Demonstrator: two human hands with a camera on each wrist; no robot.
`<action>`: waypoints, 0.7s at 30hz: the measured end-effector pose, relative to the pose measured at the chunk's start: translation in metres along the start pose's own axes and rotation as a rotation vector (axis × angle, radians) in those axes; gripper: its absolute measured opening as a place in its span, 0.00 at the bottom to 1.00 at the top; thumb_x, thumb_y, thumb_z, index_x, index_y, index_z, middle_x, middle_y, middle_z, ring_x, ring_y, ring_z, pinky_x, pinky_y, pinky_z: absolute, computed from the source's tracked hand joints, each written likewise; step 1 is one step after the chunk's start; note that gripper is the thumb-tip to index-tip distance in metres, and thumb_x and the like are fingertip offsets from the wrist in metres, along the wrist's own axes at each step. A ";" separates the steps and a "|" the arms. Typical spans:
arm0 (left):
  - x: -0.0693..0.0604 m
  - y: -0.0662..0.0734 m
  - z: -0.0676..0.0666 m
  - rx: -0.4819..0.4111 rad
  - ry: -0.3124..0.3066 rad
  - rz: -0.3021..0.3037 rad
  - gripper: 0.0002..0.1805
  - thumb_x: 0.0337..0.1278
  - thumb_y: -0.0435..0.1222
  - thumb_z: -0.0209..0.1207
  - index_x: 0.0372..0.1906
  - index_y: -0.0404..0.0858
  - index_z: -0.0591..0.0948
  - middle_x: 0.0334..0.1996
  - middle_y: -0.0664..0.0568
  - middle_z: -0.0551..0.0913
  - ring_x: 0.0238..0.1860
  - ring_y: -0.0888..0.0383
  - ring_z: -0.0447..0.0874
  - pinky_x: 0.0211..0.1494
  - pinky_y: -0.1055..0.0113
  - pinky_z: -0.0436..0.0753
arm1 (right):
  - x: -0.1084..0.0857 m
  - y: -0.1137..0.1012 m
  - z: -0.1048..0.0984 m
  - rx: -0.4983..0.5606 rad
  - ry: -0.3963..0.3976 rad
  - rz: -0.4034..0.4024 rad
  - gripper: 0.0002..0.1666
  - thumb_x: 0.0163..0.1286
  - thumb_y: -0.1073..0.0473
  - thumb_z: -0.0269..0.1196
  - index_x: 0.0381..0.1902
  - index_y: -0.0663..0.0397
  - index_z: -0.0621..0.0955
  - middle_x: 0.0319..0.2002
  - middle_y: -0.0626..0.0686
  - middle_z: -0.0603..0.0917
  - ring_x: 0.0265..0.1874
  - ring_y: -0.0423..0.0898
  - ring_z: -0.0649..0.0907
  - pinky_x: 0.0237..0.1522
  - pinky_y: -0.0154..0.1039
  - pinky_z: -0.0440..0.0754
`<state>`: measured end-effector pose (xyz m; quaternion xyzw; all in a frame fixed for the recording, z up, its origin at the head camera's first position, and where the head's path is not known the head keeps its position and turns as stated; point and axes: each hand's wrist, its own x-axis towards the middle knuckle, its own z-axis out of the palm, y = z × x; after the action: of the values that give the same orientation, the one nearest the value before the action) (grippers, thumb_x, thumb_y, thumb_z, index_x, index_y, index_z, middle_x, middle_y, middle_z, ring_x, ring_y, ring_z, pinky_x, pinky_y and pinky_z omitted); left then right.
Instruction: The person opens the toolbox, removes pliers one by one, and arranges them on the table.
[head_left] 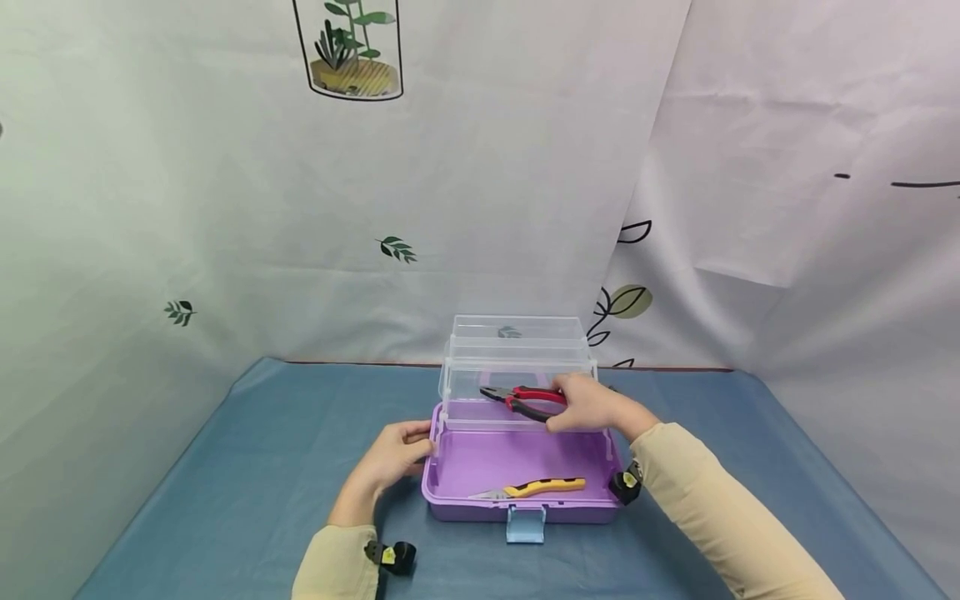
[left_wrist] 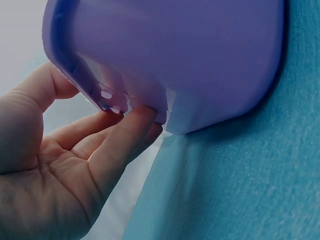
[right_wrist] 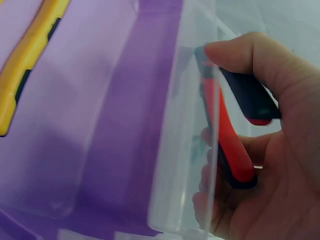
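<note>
A purple toolbox (head_left: 510,461) stands open on the table, its clear trays (head_left: 517,354) raised at the back. My left hand (head_left: 392,457) holds the box's left side; in the left wrist view the thumb is at the rim and the fingers touch the outer wall (left_wrist: 200,60). Over the raised trays, my right hand (head_left: 588,406) grips red-and-black pliers (head_left: 542,394) by the handles, jaws pointing left. The right wrist view shows these pliers (right_wrist: 231,145) partly behind a clear tray wall. Yellow-handled long-nose pliers (head_left: 546,486) lie at the front of the box floor.
A pale blue latch (head_left: 525,527) hangs from the box front. Blue cloth (head_left: 300,467) covers the table. White printed fabric (head_left: 480,183) stands behind and along both sides. Each wrist carries a small black camera.
</note>
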<state>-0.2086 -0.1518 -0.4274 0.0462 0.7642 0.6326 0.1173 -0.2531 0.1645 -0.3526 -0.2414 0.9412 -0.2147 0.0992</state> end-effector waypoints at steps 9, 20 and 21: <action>0.001 0.000 0.001 -0.020 -0.002 0.008 0.30 0.52 0.29 0.55 0.62 0.21 0.67 0.56 0.28 0.75 0.50 0.46 0.82 0.47 0.54 0.85 | -0.009 -0.006 0.006 0.064 0.014 0.097 0.39 0.52 0.45 0.69 0.56 0.60 0.71 0.39 0.50 0.80 0.34 0.43 0.76 0.36 0.39 0.77; 0.000 0.001 0.000 -0.007 0.000 -0.003 0.31 0.53 0.30 0.56 0.63 0.22 0.67 0.56 0.29 0.75 0.52 0.42 0.80 0.46 0.54 0.85 | -0.017 -0.005 0.015 0.153 0.094 0.073 0.45 0.50 0.49 0.73 0.62 0.62 0.70 0.31 0.50 0.76 0.29 0.44 0.73 0.29 0.35 0.72; -0.001 0.000 0.000 -0.008 -0.003 -0.005 0.31 0.53 0.30 0.56 0.63 0.22 0.66 0.56 0.29 0.75 0.52 0.41 0.80 0.47 0.54 0.85 | -0.017 -0.004 0.016 0.158 0.102 0.074 0.45 0.50 0.49 0.73 0.62 0.61 0.70 0.32 0.49 0.77 0.30 0.43 0.74 0.29 0.35 0.73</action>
<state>-0.2081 -0.1519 -0.4268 0.0449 0.7616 0.6352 0.1200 -0.2319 0.1641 -0.3632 -0.1866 0.9335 -0.2964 0.0776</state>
